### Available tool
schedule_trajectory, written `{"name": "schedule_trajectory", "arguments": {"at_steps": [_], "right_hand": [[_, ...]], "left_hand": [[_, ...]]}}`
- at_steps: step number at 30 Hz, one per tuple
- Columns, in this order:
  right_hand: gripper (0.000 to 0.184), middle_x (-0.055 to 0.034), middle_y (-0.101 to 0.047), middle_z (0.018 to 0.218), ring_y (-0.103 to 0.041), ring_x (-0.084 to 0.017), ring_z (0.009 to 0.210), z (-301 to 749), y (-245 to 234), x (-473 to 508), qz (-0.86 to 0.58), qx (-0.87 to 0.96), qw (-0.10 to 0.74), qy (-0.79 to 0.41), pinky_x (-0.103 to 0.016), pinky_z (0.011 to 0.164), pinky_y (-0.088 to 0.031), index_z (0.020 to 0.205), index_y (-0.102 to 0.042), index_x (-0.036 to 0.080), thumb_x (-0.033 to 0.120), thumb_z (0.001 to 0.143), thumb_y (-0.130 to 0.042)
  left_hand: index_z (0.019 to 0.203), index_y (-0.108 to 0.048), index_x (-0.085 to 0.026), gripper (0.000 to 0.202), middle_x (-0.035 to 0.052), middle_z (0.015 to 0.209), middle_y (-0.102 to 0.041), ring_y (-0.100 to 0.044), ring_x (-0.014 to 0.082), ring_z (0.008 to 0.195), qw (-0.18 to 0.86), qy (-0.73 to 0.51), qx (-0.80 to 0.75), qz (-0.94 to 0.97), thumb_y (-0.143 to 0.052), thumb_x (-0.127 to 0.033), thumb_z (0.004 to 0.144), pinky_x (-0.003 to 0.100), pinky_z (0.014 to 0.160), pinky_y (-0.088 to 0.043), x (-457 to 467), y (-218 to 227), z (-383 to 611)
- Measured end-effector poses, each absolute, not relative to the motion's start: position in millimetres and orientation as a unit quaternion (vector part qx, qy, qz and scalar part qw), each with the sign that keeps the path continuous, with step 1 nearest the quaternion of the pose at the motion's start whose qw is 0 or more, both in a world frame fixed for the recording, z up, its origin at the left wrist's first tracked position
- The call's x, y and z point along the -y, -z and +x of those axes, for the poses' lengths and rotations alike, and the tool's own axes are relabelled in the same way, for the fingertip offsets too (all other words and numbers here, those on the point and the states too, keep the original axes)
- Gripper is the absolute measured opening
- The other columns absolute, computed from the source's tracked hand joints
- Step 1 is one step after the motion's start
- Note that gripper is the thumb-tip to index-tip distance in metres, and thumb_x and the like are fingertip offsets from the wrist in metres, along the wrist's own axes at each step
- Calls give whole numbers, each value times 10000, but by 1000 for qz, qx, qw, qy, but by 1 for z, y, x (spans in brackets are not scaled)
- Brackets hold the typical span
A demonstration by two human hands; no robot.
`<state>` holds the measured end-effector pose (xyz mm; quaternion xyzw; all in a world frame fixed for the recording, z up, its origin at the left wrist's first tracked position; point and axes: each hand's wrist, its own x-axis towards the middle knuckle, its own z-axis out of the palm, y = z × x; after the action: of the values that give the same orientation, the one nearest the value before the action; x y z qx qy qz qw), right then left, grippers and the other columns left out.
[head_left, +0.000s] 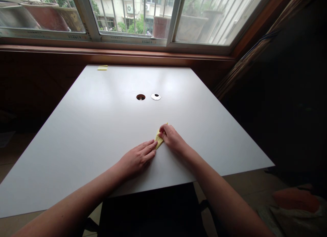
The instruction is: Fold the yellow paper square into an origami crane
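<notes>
Near the front middle of the white rectangular table (pixel 102 128) lies one small yellow piece of folded paper (pixel 159 141), creased into a narrow, pointed shape and lying flat between two hands. The left hand (pixel 138 158) rests palm down with its fingers stretched out, gripping nothing, and its fingertips touch the paper's lower end. The right hand (pixel 172 138) is curled, its fingertips pinching the paper's upper part. Farther back sit one round dark cable hole (pixel 140 97) and, just beside it, one round silver cap (pixel 155 96). One pale yellow notepad (pixel 102 68) lies at the far left edge.
</notes>
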<state>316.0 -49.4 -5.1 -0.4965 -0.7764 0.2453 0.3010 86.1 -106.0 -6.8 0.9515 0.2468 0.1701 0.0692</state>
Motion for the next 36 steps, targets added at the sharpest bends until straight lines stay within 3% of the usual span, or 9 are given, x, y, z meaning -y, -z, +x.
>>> {"name": "schedule_trajectory", "arguments": {"at_steps": [8,11,14,19,28,32,36], "right_hand": [[159,-62,-577,1008,-555,-224,1006,322,5,55,-472,797,321,-196,-397,946,-486,1082,-576,242,185,935,-556],[134,-93,-565,1115,-524,-258,1112,328,4,66,-483,798,335,-137,-449,1007,-467,1073,-597,241,220,943,-571],[95,-96,-593,1089,-534,-279,1079,335,0,80,-491,809,308,-100,-483,981,-484,1022,-643,255,266,949,-582],[207,-74,-656,1086,-606,-247,1032,341,-6,95,-455,833,289,-121,-444,951,-533,1062,-695,280,246,992,-504],[269,-72,-694,1193,-654,-243,1098,335,-7,93,-404,850,304,-146,-453,989,-562,1187,-698,289,235,987,-528],[305,-63,-688,1227,-653,-242,1133,335,-4,92,-390,853,309,-156,-450,999,-570,1237,-681,308,221,973,-556],[343,-47,-666,1279,-633,-239,1172,336,-2,90,-377,864,296,-153,-459,1031,-554,1283,-652,324,211,978,-542]], "left_hand": [[1268,-556,-107,320,176,1513,-441,-352,284,1459,68,-171,-248,951,-445,-145,969,470,1189,-411,107,7,86],[1263,-560,-106,315,176,1519,-433,-348,289,1461,69,-169,-250,951,-448,-160,974,470,1191,-408,106,7,86],[1276,-550,-106,331,180,1521,-428,-344,288,1463,79,-170,-253,949,-461,-146,960,473,1191,-406,106,6,87],[1283,-537,-118,344,171,1481,-478,-380,275,1443,97,-194,-253,943,-474,-144,946,465,1183,-419,107,4,87],[1326,-523,-128,400,145,1390,-564,-453,261,1393,117,-220,-250,936,-539,-236,941,435,1184,-427,109,1,87],[1382,-499,-148,427,137,1376,-579,-476,240,1375,118,-217,-220,944,-503,-176,956,420,1160,-451,100,0,79],[1469,-439,-237,503,119,1460,-507,-456,226,1393,126,-210,-197,949,-460,-129,978,412,1150,-448,84,-1,67]]}}
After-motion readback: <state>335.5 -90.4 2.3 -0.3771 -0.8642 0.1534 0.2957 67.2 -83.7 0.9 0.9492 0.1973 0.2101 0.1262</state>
